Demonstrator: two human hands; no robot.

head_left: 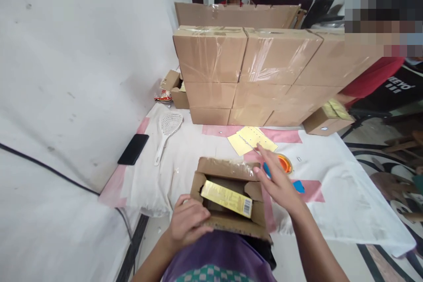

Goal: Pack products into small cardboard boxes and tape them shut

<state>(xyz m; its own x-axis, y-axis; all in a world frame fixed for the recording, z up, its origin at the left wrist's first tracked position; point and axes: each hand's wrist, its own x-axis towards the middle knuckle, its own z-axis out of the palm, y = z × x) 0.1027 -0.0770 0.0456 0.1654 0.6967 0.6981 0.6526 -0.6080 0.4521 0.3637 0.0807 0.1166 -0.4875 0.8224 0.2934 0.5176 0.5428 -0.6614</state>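
In front of me an open cardboard box (228, 166) stands at the near edge of the table, its flaps folded out. Inside lies a slim yellow carton (228, 198), set at a slant, with a barcode on its right end. My left hand (190, 222) is closed over the box's near left corner. Above the box's right side hovers my right hand (276, 180), fingers stretched out and nothing in them; whether a fingertip touches the far flap I cannot tell. Beyond that hand are yellow sheets (238, 143) and a roll of orange tape (287, 164), partly hidden by it.
Taped cardboard boxes (264, 61) form a wall across the table's back. A white slotted skimmer (170, 125) and a black phone (133, 150) lie at left. Another person's red sleeve (376, 81) shows at right, beside a small box (325, 121) holding yellow items.
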